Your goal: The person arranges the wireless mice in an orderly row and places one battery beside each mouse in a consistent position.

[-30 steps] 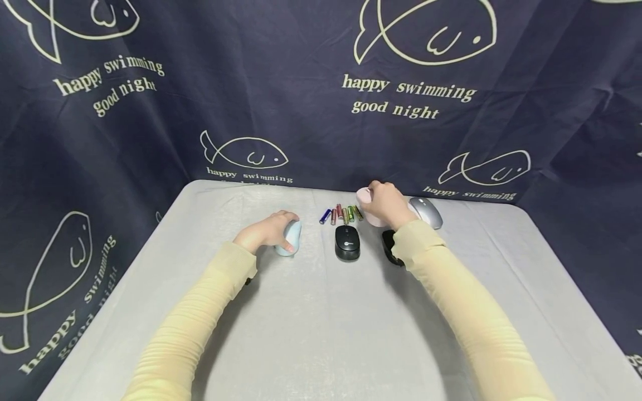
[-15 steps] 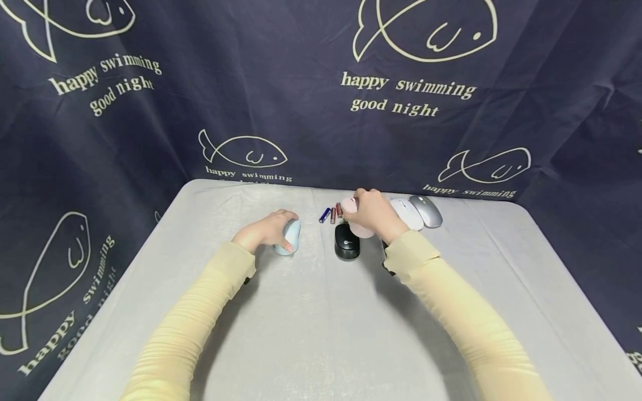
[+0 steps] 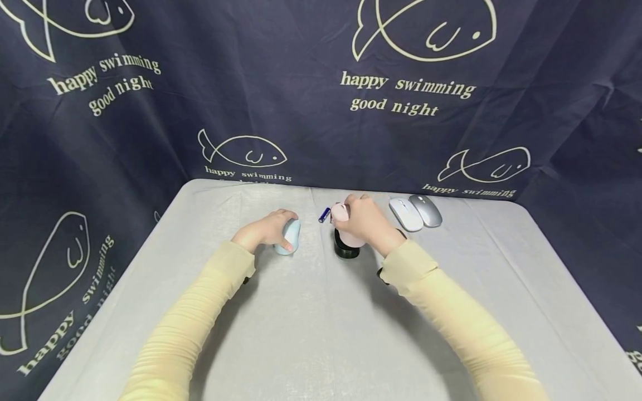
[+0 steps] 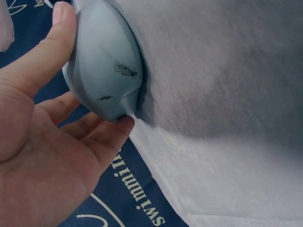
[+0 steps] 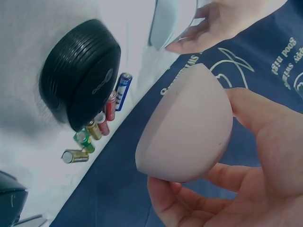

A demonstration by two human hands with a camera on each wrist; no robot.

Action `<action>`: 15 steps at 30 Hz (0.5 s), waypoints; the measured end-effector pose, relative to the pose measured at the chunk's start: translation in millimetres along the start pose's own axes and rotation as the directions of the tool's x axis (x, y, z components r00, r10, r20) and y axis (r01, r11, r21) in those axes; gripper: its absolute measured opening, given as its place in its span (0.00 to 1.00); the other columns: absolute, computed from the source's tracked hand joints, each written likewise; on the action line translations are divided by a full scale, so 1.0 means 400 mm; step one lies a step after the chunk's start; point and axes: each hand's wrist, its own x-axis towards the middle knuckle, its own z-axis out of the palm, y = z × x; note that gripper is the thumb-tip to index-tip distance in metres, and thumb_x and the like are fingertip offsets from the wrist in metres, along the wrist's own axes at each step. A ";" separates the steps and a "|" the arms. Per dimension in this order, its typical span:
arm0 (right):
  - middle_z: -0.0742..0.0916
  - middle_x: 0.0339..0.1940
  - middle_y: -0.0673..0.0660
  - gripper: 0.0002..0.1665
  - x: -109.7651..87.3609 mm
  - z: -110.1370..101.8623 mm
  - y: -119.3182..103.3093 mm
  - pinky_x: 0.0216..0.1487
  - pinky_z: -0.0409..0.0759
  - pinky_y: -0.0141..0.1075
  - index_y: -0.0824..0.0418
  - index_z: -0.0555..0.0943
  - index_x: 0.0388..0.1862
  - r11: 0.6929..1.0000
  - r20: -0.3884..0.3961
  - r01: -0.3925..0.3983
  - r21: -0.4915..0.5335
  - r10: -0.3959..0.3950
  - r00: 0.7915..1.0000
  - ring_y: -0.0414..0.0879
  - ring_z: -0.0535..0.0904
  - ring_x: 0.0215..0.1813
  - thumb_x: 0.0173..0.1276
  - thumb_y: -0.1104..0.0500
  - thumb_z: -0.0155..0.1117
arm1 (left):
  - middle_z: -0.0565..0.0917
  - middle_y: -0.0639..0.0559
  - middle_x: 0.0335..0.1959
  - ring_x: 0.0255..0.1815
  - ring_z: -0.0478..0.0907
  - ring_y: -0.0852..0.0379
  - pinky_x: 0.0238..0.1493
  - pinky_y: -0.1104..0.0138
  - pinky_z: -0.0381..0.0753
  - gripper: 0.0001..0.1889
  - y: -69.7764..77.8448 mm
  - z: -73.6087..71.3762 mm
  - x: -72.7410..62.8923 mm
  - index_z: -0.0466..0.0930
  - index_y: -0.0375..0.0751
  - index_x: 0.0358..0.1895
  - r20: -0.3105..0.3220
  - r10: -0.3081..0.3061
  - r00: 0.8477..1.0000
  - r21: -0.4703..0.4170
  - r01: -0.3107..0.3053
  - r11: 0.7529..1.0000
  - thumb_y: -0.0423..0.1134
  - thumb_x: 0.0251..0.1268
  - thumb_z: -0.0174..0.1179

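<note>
The pink mouse (image 5: 187, 130) is in the right hand (image 3: 368, 221), gripped between thumb and fingers and tilted. In the head view it covers the upper part of a black mouse (image 5: 87, 75); the right wrist view shows a gap between the two. The left hand (image 3: 268, 230) grips the blue mouse (image 4: 106, 56), thumb on one side and fingers on the other; this mouse is tipped on its side, with dark smudges on its shell. It lies left of the black mouse, well apart from it.

Just beyond the black mouse lie six batteries in a loose row: a blue battery (image 5: 124, 90) at the left end, then two red, one gold, one green and one more gold. From the head, the right hand hides most of them. Farther right, a white mouse (image 3: 405, 215) and a grey mouse (image 3: 426, 211) lie side by side near the far edge. A dark object (image 5: 9, 198) at the edge of the right wrist view is mostly cut off.

All this is on a pale surface (image 3: 311, 312). Behind hangs a navy curtain (image 3: 321, 83) with fish outlines and lettering. Both sleeves (image 3: 466, 323) are light yellow.
</note>
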 end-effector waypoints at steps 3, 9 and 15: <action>0.81 0.39 0.64 0.30 -0.009 0.001 -0.009 0.39 0.79 0.45 0.65 0.77 0.48 1.000 0.008 -0.004 -0.002 0.004 1.000 0.56 0.78 0.41 0.54 0.45 0.66 | 0.60 0.37 0.70 0.69 0.59 0.40 0.68 0.48 0.62 0.47 -0.002 -0.001 0.000 0.59 0.37 0.70 0.003 -0.002 1.000 0.005 0.002 1.000 0.44 0.44 0.73; 0.81 0.43 0.66 0.33 -0.030 0.003 -0.031 0.40 0.81 0.47 0.66 0.76 0.52 1.000 0.018 0.009 -0.019 -0.009 1.000 0.59 0.79 0.43 0.54 0.45 0.66 | 0.61 0.37 0.70 0.69 0.59 0.40 0.68 0.49 0.62 0.47 -0.001 -0.003 -0.002 0.59 0.37 0.69 0.003 -0.002 1.000 0.005 0.002 1.000 0.44 0.44 0.74; 0.82 0.45 0.66 0.34 -0.048 0.011 -0.048 0.41 0.81 0.47 0.65 0.76 0.54 1.000 0.021 0.026 -0.015 -0.025 0.999 0.58 0.79 0.46 0.53 0.45 0.67 | 0.61 0.36 0.70 0.69 0.59 0.39 0.68 0.49 0.61 0.47 -0.004 0.001 0.001 0.60 0.36 0.69 -0.002 0.005 1.000 0.011 -0.005 1.000 0.44 0.44 0.74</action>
